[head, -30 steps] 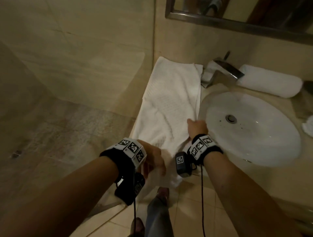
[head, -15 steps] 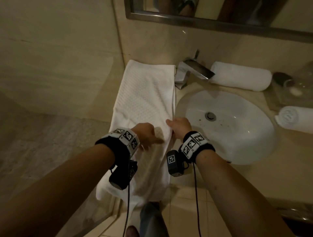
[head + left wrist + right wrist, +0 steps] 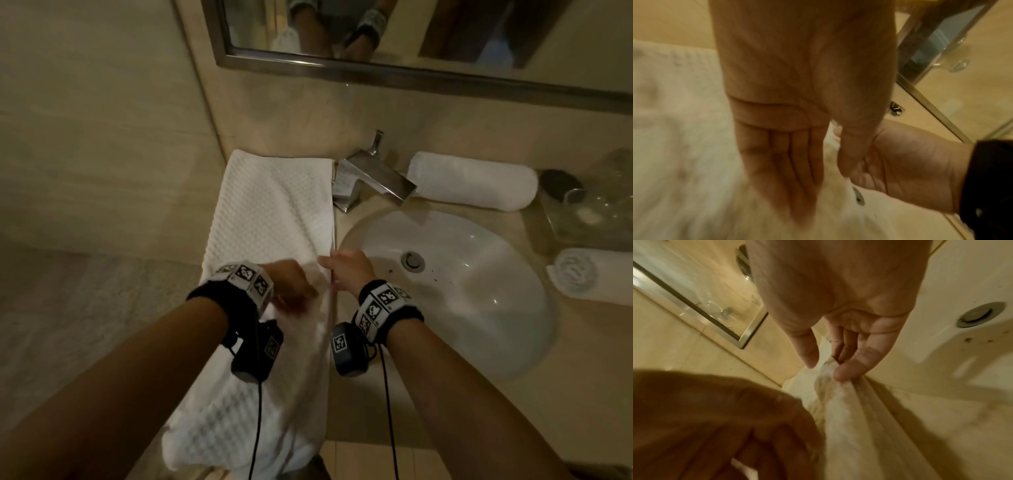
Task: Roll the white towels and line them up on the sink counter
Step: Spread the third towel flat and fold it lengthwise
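A white waffle towel [image 3: 274, 212] lies lengthwise on the counter left of the sink, and its near end hangs over the front edge. My right hand [image 3: 339, 265] pinches the towel's right edge [image 3: 838, 410] between thumb and fingers [image 3: 851, 369]. My left hand [image 3: 294, 287] lies on the towel [image 3: 684, 146] just left of the right hand, with its fingers [image 3: 789, 162] straight and together. One rolled white towel [image 3: 472, 180] lies behind the basin. A second roll [image 3: 589, 274] lies at the right.
The white basin [image 3: 462, 308] with its drain [image 3: 412, 261] is right of my hands. A chrome faucet [image 3: 370, 178] stands at the back, with a mirror [image 3: 411, 68] above it. A glass tray [image 3: 589, 212] with small items is at the far right. The wall runs along the towel's left side.
My left hand has moved from the towel's hanging front part up onto the flat towel beside the right hand. The right hand has kept hold of the towel's right edge.
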Motion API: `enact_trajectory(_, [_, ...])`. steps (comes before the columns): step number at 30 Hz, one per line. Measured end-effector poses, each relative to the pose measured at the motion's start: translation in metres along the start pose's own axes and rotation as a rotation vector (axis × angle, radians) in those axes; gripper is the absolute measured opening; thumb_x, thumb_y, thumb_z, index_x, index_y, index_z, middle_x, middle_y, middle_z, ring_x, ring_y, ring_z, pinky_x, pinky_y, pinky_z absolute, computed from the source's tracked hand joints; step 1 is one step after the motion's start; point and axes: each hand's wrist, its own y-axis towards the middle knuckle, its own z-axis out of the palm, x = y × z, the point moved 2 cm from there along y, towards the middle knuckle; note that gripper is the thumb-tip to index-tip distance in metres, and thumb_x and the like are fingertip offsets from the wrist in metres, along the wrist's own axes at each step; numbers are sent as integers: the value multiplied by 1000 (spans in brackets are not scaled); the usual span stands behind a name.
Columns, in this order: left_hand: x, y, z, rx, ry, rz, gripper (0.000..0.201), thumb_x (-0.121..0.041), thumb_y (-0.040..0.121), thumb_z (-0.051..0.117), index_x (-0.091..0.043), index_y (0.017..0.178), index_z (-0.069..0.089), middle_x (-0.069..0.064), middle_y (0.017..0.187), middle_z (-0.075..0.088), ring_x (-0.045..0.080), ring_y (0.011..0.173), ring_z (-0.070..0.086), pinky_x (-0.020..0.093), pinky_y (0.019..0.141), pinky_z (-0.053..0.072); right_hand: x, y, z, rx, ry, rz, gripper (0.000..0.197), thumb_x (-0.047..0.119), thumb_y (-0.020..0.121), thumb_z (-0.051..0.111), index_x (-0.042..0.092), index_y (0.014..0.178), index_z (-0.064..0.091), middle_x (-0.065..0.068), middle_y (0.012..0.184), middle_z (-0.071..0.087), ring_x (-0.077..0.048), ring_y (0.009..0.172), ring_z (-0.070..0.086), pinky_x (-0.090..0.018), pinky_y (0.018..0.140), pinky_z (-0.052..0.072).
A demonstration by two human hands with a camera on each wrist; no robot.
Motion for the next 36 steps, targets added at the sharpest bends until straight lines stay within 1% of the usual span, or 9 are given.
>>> enact_trajectory(4, [4, 2, -61, -569, 469, 123, 43, -33, 91, 58, -11, 127, 54, 14, 128, 53, 29, 116, 53, 39, 92, 46, 15, 19, 2, -73, -164, -49, 32, 29, 86, 66, 12, 63, 53, -3, 63, 54, -21, 67, 54, -28, 66, 44])
enact_trajectory(6, [33, 9, -77, -587, 709, 40, 65, -52, 93, 45, -29, 149, 22, 7, 158, 16, 30, 144, 18, 53, 110, 24, 16, 27, -2, -136, -223, -62, 18, 24, 91, 61, 7, 86, 64, -6, 83, 61, -22, 82, 56, -23, 71, 38])
enact_trajectory(8, [68, 22, -78, -483, 715, -17, 67, -61, 95, 24, -40, 150, -10, -7, 158, -22, 23, 147, -15, 63, 112, 2, 13, 29, -3, -216, -216, -50, 18, 22, 93, 57, 9, 104, 63, -6, 103, 64, -23, 96, 58, -21, 76, 35])
enact_trajectory(11, [94, 31, -73, -478, 624, 32, 66, -62, 95, 13, -41, 147, -22, -12, 150, -38, 15, 141, -31, 60, 115, -3, 8, 30, 1, -258, -198, -47, 20, 25, 93, 57, 12, 107, 62, -9, 111, 67, -25, 102, 60, -21, 77, 36])
enact_trajectory(16, [90, 28, -68, -535, 651, 43, 66, -60, 96, 12, -37, 148, -20, -4, 154, -34, 19, 143, -29, 59, 115, -5, -8, 14, 4, -289, -131, -17, 26, 42, 86, 65, 17, 90, 61, -5, 98, 68, -23, 88, 65, -28, 78, 52])
enact_trajectory(20, [103, 1, -27, -629, 773, 165, 65, -56, 97, 9, -28, 152, -10, 6, 159, -21, 25, 146, -18, 61, 114, 2, -32, -23, 8, -183, 21, 111, 31, 40, 85, 68, 12, 75, 60, -11, 85, 68, -21, 62, 63, -25, 50, 54])
enact_trajectory(28, [152, -51, 62, -682, 794, 326, 63, -48, 99, 15, -20, 154, 1, 10, 161, -8, 26, 147, -12, 63, 113, -1, -91, -122, 45, -36, 269, 140, 27, 34, 86, 71, 10, 81, 62, -6, 72, 65, -19, 57, 59, -26, 54, 53])
enact_trajectory(32, [177, -64, 83, -776, 682, 293, 63, -44, 100, 18, -16, 154, 0, 11, 161, -6, 25, 148, -8, 58, 116, 3, -119, -157, 59, -10, 299, 93, 29, 35, 82, 74, 8, 87, 64, -13, 86, 70, -22, 68, 62, -28, 63, 54])
enact_trajectory(36, [200, -80, 90, -913, 451, 234, 61, -38, 100, 33, -6, 150, 19, 21, 158, 12, 35, 146, 10, 52, 115, 17, -138, -182, 71, 45, 333, 129, 39, 30, 81, 77, 8, 107, 59, -15, 101, 66, -19, 73, 62, -25, 59, 54])
